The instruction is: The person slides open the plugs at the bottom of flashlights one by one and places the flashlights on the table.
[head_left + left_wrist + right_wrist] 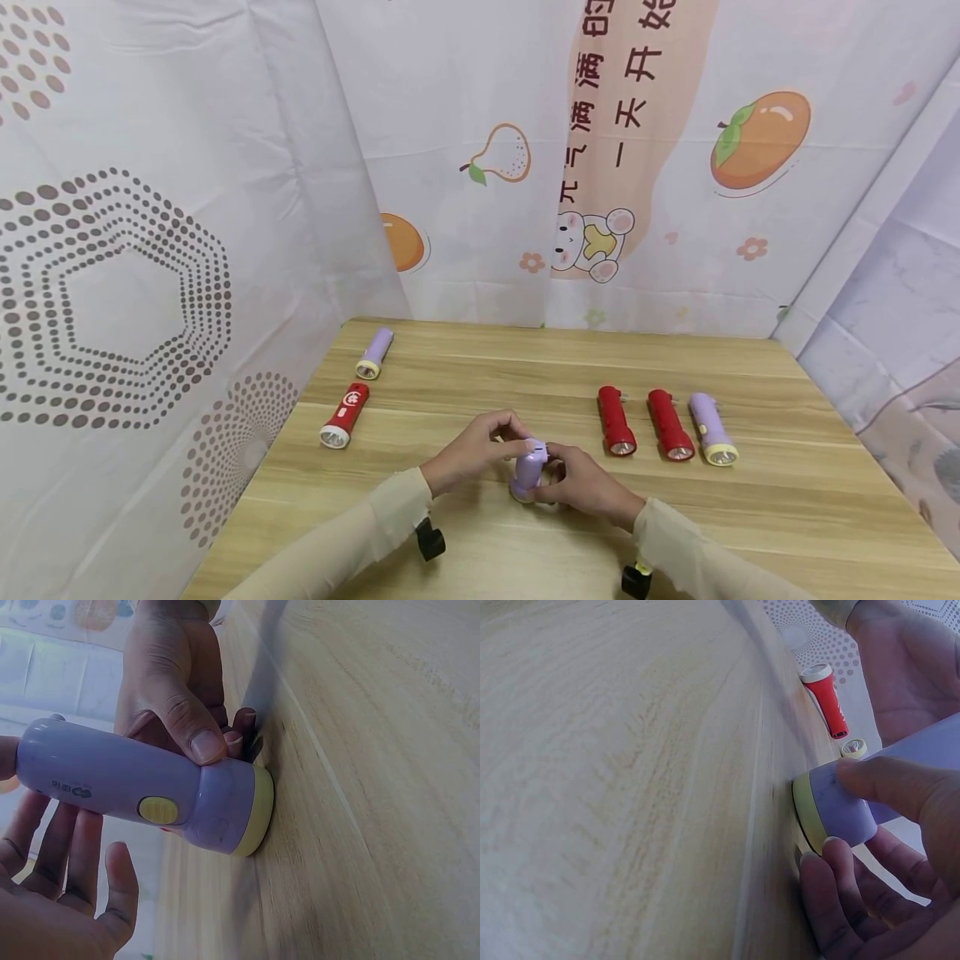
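A light purple flashlight (529,468) with a yellow button and a pale yellow rim stands lens-down on the wooden table, between both hands. The left hand (480,450) holds its upper part. In the left wrist view, the left thumb is at the tail end, and fingertips (88,825) touch the body. Low on the flashlight, the right hand (588,487) grips the wide head. The right wrist view shows the right thumb (889,780) on one side of that head and fingers around the other. The lens faces the tabletop and is hidden.
To the right lie two red flashlights (617,421) (670,425) and a purple flashlight (712,429). A red flashlight (347,415) and another purple one (375,353) lie near the table's left edge. Printed white curtains (465,250) hang behind the table (480,350).
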`<act>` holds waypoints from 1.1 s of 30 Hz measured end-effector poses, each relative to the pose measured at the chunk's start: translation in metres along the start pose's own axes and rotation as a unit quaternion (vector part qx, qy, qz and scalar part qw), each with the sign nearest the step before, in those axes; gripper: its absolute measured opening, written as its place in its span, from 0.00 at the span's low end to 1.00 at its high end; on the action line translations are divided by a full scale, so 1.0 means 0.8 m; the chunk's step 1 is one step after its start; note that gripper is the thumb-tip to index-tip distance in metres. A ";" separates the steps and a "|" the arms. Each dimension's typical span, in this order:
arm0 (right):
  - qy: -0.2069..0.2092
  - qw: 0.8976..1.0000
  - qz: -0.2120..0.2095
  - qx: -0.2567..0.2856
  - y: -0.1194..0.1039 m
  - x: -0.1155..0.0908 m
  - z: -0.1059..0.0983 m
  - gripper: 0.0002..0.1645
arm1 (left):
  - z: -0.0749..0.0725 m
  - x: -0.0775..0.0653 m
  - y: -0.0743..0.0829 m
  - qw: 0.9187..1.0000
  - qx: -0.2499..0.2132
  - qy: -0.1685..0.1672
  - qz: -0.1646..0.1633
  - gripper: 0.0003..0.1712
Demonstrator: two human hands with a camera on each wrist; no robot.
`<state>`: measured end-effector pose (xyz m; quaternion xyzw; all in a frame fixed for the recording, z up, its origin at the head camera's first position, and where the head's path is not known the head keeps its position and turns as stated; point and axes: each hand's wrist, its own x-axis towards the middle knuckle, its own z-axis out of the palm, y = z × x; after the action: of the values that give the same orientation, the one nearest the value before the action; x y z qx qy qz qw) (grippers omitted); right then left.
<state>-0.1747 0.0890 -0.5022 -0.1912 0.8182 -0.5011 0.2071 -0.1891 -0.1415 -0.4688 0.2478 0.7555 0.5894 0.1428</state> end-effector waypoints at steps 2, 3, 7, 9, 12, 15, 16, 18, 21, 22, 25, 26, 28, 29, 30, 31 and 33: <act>0.000 1.000 0.000 0.000 0.001 0.001 0.000 0.29 | 0.000 0.000 0.000 1.000 0.002 0.002 -0.001 0.07; 0.001 1.000 -0.001 -0.001 0.000 0.001 0.000 0.30 | 0.000 0.001 0.001 1.000 0.002 0.003 -0.002 0.07; 0.003 1.000 -0.001 0.001 -0.001 0.001 0.000 0.31 | 0.000 0.001 0.002 1.000 0.000 0.004 -0.005 0.08; 0.003 1.000 0.000 0.005 -0.002 0.001 0.000 0.32 | 0.000 0.001 0.003 1.000 -0.001 0.005 -0.006 0.08; 0.003 1.000 0.002 0.010 -0.003 0.001 0.000 0.32 | 0.001 0.001 0.004 1.000 -0.001 0.006 -0.004 0.08; 0.002 1.000 0.003 0.013 -0.003 0.001 0.001 0.33 | 0.001 0.002 0.005 1.000 0.001 0.007 -0.002 0.08; 0.002 1.000 0.003 0.013 -0.004 0.001 0.001 0.33 | 0.001 0.002 0.005 1.000 0.002 0.007 0.000 0.08; 0.003 1.000 0.004 0.013 -0.004 0.001 0.001 0.34 | 0.001 0.003 0.005 1.000 0.005 0.007 0.001 0.08; 0.003 1.000 0.005 0.010 -0.004 0.001 0.000 0.33 | 0.002 0.004 0.004 1.000 0.009 0.009 0.000 0.08; 0.003 1.000 0.005 0.008 -0.004 0.001 0.000 0.33 | 0.002 0.004 0.003 1.000 0.010 0.009 0.000 0.08; 0.004 1.000 0.007 0.003 -0.004 0.000 0.000 0.32 | 0.002 0.004 0.003 1.000 0.011 0.010 -0.002 0.08; 0.004 1.000 0.007 0.003 -0.004 0.000 0.000 0.31 | 0.003 0.004 0.004 1.000 0.011 0.010 -0.003 0.08; 0.004 1.000 0.007 0.003 -0.005 0.000 0.000 0.31 | 0.003 0.003 0.004 1.000 0.010 0.009 -0.004 0.08; 0.004 1.000 0.007 0.005 -0.005 0.000 0.000 0.31 | 0.003 0.003 0.004 1.000 0.010 0.009 -0.004 0.08; 0.003 1.000 0.007 0.006 -0.004 0.000 0.001 0.31 | 0.003 0.003 0.005 1.000 0.009 0.009 -0.005 0.08; 0.003 1.000 0.006 0.008 -0.004 0.000 0.001 0.31 | 0.004 0.003 0.005 1.000 0.009 0.008 -0.005 0.08; 0.002 1.000 0.006 0.011 -0.004 0.000 0.001 0.31 | 0.004 0.003 0.004 1.000 0.010 0.008 -0.004 0.08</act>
<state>-0.1736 0.0869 -0.4999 -0.1829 0.8140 -0.5095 0.2107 -0.1888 -0.1368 -0.4663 0.2417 0.7631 0.5835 0.1368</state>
